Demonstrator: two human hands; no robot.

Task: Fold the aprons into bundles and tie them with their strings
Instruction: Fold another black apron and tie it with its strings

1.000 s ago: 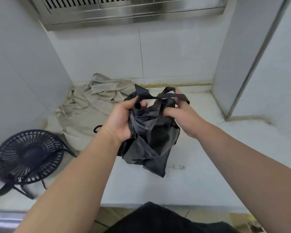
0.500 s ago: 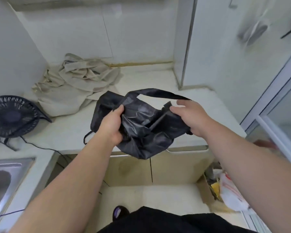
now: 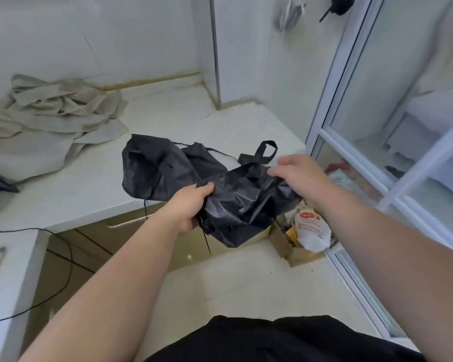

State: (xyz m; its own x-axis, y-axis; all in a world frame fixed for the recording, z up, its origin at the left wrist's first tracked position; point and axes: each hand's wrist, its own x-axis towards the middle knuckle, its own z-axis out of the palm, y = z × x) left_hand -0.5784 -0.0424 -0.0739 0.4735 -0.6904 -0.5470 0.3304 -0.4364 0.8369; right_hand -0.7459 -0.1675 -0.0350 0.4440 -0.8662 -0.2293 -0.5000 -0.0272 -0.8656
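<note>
One black apron (image 3: 165,171) is held crumpled between two hands at the front edge of the white surface (image 3: 173,118). The left hand (image 3: 190,209) is clenched round the middle of the cloth, thumb on top and fingers curled beneath. The right hand (image 3: 300,177) grasps the right end, its fingers bent down over the bunched fabric. The left part of the apron is over the surface, though whether it touches cannot be told. The right part sags past the edge, above the floor (image 3: 233,283).

One wide black strap loop (image 3: 266,152) stands up just beside the right hand's fingers. Two thin black strings hang down, one (image 3: 207,241) below the left hand and one (image 3: 145,208) at the edge of the surface.

Well apart from the black apron, at the back left of the surface, lies one heap of beige cloth (image 3: 50,121) with its straps tangled. How many aprons it holds cannot be told.

On the floor below the right hand stands one cardboard box (image 3: 280,241) with one white printed bag (image 3: 311,231) in it. One black cable (image 3: 68,259) trails down at the left.
</note>
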